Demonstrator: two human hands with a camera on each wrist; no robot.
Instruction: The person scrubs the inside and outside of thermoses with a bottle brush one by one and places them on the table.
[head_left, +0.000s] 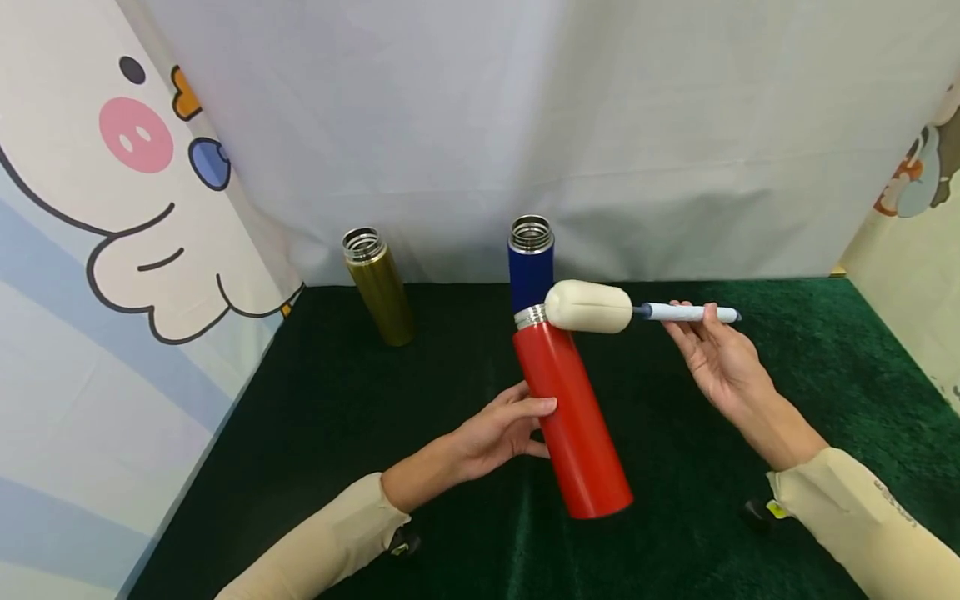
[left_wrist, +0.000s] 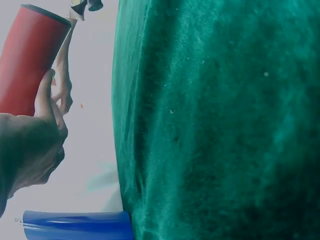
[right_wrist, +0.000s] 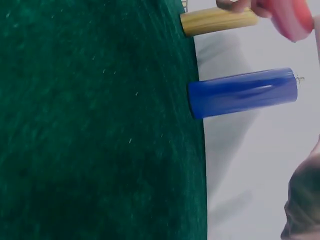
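The left hand (head_left: pixel 498 437) grasps a red bottle (head_left: pixel 573 417) around its middle, the thumb lying across the near side and the other fingers wrapped behind it. The bottle is held up off the green-covered table (head_left: pixel 300 417), tilted so that its bare metal neck (head_left: pixel 529 316) points away and to the left while its base comes toward the person, lower right. The right hand (head_left: pixel 723 362) pinches the pale handle (head_left: pixel 686 312) of a brush between thumb and fingers, out to the right of the bottle. The brush lies nearly level, and its cream sponge head (head_left: pixel 592 307) points left, beside the mouth of the red bottle and overlapping it in the head view; whether the two touch cannot be told. Beyond them, a blue bottle (head_left: pixel 530 267) stands upright near the back of the table, its lower part hidden by the red bottle and the sponge. Off to the left, well apart from it, stands a gold bottle (head_left: pixel 381 296). Both show open, threaded metal necks. A white cloth (head_left: pixel 420 108) hangs behind the table, with a cartoon print (head_left: pixel 150 183) at the left. Cream sleeves (head_left: pixel 322 533) cover both forearms.
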